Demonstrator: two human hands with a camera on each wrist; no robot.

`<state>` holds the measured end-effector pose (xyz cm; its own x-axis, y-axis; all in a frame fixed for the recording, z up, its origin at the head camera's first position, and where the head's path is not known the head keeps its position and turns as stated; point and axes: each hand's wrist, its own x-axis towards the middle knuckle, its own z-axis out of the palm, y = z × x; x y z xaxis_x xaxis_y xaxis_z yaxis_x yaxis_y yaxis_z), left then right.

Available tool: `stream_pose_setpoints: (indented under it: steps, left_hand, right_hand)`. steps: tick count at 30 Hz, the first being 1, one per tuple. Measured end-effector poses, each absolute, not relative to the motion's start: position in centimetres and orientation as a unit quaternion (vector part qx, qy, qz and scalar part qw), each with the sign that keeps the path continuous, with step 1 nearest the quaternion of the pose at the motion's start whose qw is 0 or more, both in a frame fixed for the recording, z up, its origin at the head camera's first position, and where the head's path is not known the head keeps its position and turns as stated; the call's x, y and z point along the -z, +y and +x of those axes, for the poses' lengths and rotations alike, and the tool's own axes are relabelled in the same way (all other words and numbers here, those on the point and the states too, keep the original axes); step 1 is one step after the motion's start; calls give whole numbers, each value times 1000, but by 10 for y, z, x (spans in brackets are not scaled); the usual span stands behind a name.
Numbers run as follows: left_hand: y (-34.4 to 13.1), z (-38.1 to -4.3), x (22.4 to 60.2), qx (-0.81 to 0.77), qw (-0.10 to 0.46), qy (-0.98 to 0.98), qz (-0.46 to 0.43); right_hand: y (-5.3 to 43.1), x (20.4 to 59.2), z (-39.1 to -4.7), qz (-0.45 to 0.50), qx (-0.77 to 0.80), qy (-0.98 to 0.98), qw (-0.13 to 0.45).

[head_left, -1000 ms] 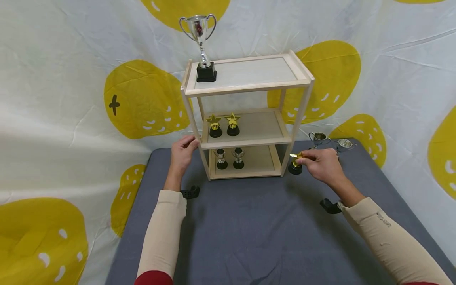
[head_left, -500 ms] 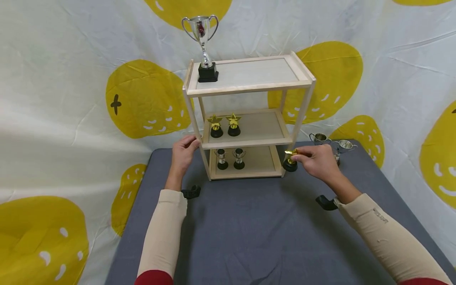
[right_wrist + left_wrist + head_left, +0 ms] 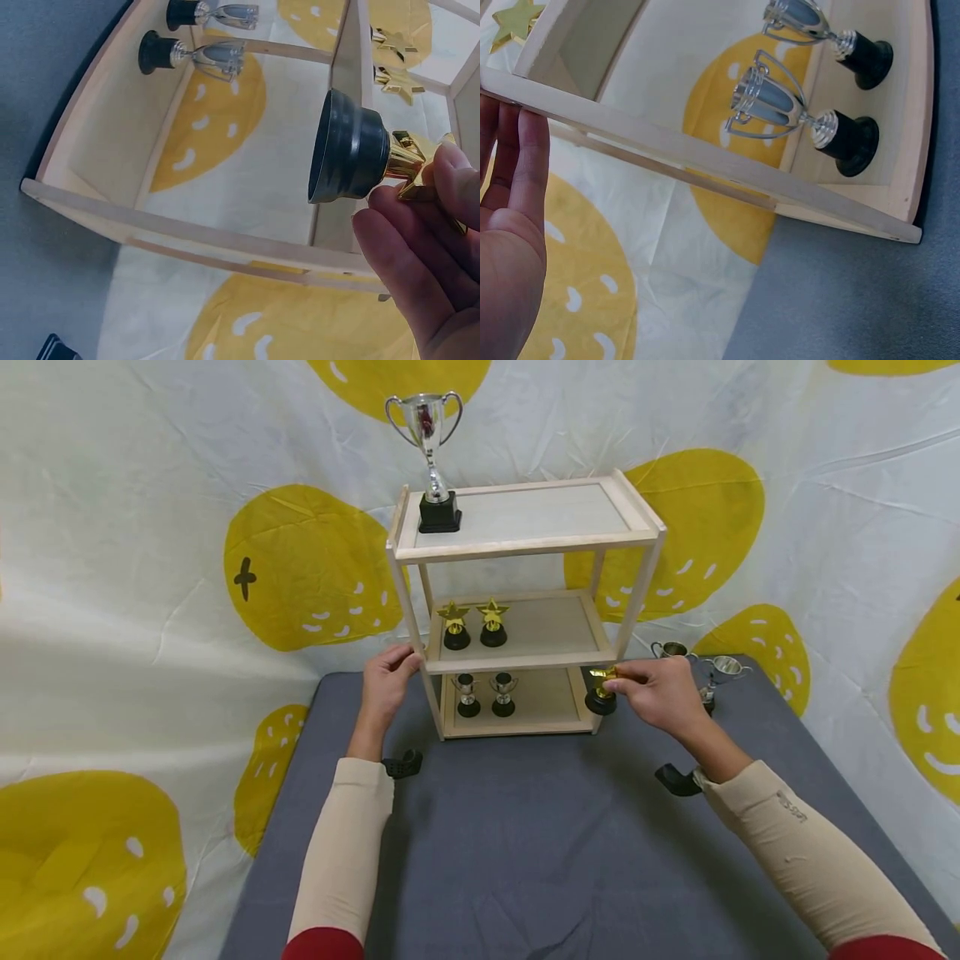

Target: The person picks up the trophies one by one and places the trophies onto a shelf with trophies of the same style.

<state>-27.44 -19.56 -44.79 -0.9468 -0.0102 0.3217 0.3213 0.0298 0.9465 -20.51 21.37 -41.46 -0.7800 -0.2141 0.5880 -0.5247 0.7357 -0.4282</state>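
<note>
My right hand [image 3: 663,692] pinches a small gold star trophy [image 3: 602,692] by its star, beside the right front post of a wooden shelf [image 3: 525,547]. In the right wrist view the trophy's black round base [image 3: 349,150] points away from the fingers and hangs free. My left hand [image 3: 386,689] grips the shelf's left front post [image 3: 667,146] at about the middle level; its fingertips are partly hidden by the post. Two matching gold star trophies [image 3: 492,622] stand at the left of the middle shelf. Two small silver cups [image 3: 503,694] stand at the left of the bottom shelf.
A large silver cup [image 3: 426,422] on a black base stands at the top shelf's left end. Two more silver cups [image 3: 726,670] stand right of the shelf, partly behind my right hand. The grey cloth-covered table [image 3: 510,843] meets a white cloth backdrop [image 3: 165,610] with yellow shapes.
My right hand has moved left and slightly up with the gold star trophy, which now overlaps the shelf's right front post. My left hand has stayed on the left post.
</note>
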Motion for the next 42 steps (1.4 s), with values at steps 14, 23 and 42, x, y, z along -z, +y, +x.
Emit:
stream_pose_setpoints:
  steps: [14, 23, 42]
  left_hand:
    - [-198, -276, 447, 679, 126, -715, -107]
    - [-196, -276, 446, 677, 122, -718, -104]
    - [-197, -275, 449, 674, 127, -720, -108]
  right_hand:
    - [204, 405, -212, 216, -299, -888, 274]
    - [198, 397, -216, 232, -291, -884, 283]
    - [186, 383, -221, 221, -312, -888, 256]
